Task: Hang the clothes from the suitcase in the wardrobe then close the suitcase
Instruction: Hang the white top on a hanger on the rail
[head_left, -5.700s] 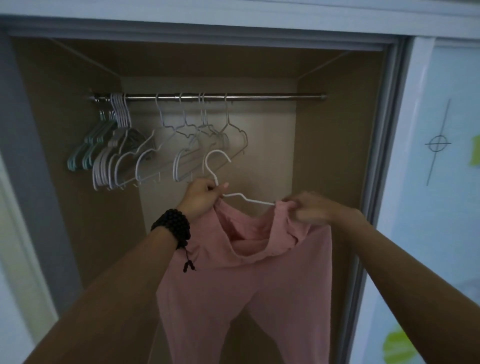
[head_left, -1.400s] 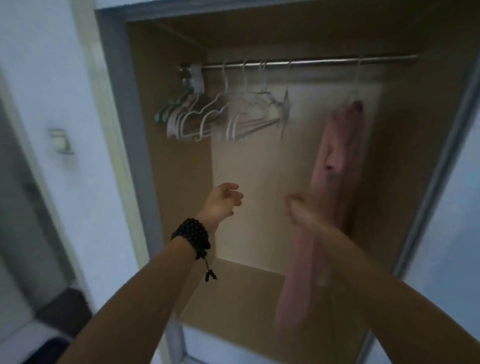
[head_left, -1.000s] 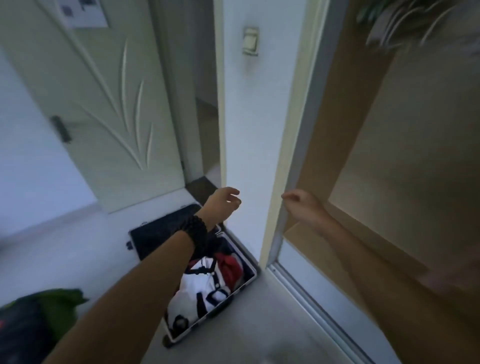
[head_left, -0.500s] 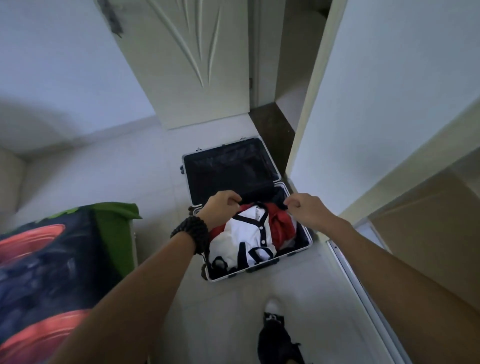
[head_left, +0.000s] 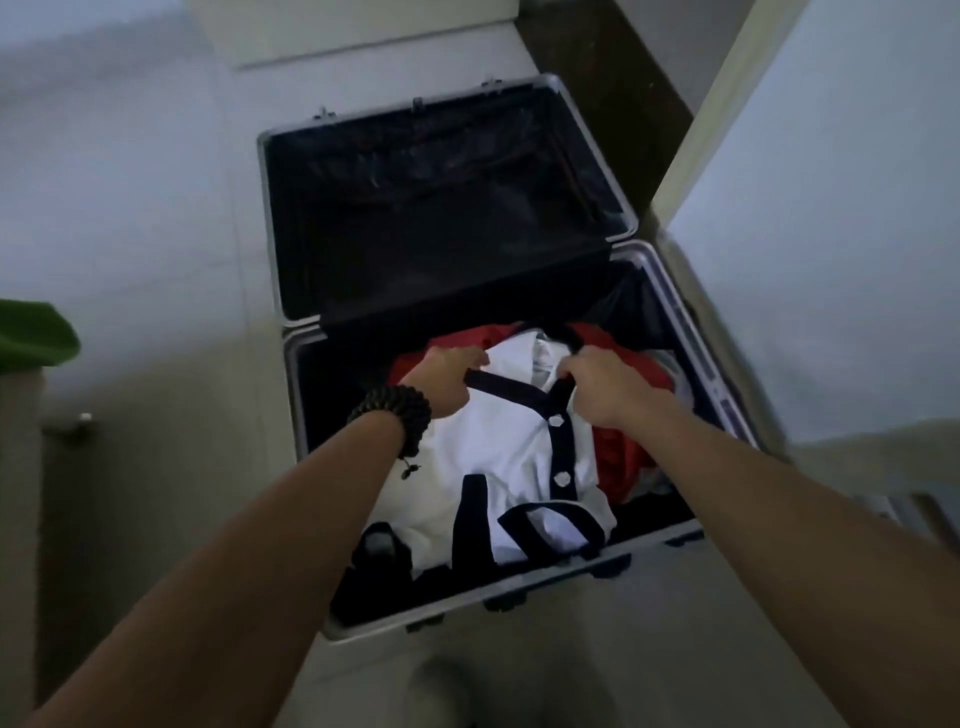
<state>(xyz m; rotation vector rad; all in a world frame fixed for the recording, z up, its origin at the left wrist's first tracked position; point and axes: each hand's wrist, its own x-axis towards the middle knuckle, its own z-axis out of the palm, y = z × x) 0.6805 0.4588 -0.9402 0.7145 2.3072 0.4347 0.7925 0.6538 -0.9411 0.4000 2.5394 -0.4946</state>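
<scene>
Below both hands, open suitcase (head_left: 519, 605) on floor, lid flat beyond; white cardigan (head_left: 498, 447) on top of red garment (head_left: 621, 457) in near half. Best lift by both shoulders evenly so it clears the red piece and stays unfolded for a hanger. Left hand (head_left: 441, 382) and right hand (head_left: 605, 387) fingers curled closed, pinching the dark neckline trim each side.

Head camera looks steeply down, close over the open suitcase (head_left: 670, 291).
</scene>
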